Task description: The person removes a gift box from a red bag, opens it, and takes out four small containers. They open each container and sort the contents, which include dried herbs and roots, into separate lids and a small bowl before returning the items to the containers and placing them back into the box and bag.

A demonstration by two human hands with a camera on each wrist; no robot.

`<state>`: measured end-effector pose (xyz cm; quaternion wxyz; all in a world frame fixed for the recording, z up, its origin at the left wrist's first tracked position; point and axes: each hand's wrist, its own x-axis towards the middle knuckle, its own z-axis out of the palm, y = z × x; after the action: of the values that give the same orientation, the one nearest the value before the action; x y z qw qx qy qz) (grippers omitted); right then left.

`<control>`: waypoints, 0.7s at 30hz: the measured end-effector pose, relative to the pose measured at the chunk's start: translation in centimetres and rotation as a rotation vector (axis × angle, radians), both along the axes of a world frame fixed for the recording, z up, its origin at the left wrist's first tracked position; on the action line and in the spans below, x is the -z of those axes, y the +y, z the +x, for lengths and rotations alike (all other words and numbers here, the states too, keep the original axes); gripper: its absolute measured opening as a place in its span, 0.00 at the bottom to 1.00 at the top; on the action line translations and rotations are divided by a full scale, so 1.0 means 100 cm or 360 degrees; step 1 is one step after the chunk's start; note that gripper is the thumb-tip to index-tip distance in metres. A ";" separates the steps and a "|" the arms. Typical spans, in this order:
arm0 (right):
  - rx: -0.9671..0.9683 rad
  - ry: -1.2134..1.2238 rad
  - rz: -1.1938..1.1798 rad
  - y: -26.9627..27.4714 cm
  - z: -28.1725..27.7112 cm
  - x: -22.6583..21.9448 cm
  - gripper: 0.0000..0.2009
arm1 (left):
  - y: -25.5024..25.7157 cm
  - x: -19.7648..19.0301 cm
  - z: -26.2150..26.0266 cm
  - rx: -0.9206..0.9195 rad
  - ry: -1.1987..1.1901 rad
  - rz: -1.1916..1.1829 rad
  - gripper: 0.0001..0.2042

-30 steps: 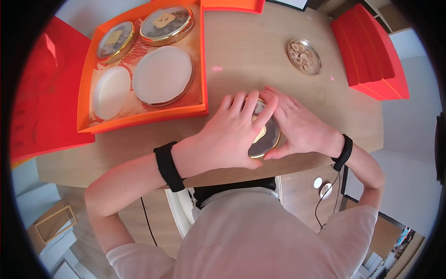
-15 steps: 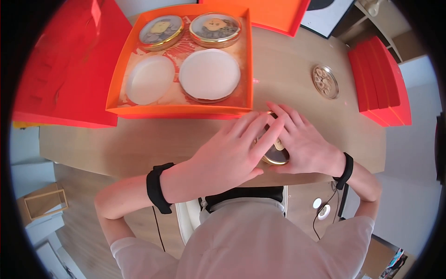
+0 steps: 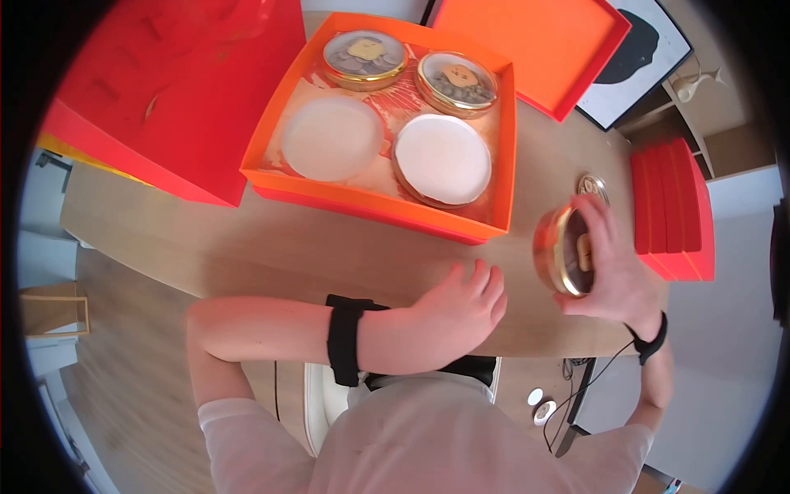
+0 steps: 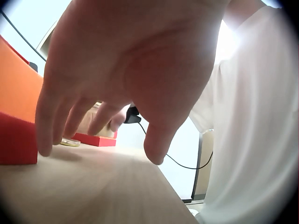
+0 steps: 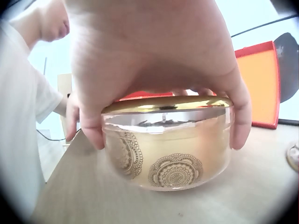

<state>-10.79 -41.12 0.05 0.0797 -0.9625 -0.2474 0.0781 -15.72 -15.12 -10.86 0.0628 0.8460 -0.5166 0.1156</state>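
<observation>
A round clear jar (image 3: 553,251) with a gold-rimmed lid is gripped from above by my right hand (image 3: 613,276), tilted in the head view. In the right wrist view the jar (image 5: 168,154) shows mandala patterns on its side, fingers spread across the lid (image 5: 168,104). My left hand (image 3: 448,317) holds nothing, its fingers relaxed above the table's near edge. The left wrist view shows that hand (image 4: 126,70) with fingers pointing down over the wood. An orange box (image 3: 378,206) holds two lidded jars (image 3: 366,59) at the back and two white round pieces (image 3: 444,159) in front.
A small clear round dish (image 3: 592,188) stands beyond my right hand. Red boxes (image 3: 671,198) stand at the right edge. A large red bag (image 3: 181,99) lies at the left, an orange lid (image 3: 527,49) and a framed picture (image 3: 638,58) at the back.
My left hand has let go of the jar and is now apart from it. My right hand has carried the jar to the right. The head view has shifted.
</observation>
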 end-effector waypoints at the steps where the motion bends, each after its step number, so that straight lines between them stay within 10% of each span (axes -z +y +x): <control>1: -0.0039 -0.0029 0.0054 0.008 0.006 -0.012 0.56 | -0.001 0.003 -0.002 0.0014 -0.0018 -0.0006 0.26; 21: -0.1106 -0.0241 0.0156 0.234 0.148 0.030 0.57 | -0.026 0.007 0.002 0.0218 0.0131 0.0087 0.17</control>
<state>4.06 -17.71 -2.99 0.0759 -0.8190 -0.5684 0.0171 -15.56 -17.67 -11.51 0.0687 0.8142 -0.5732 0.0621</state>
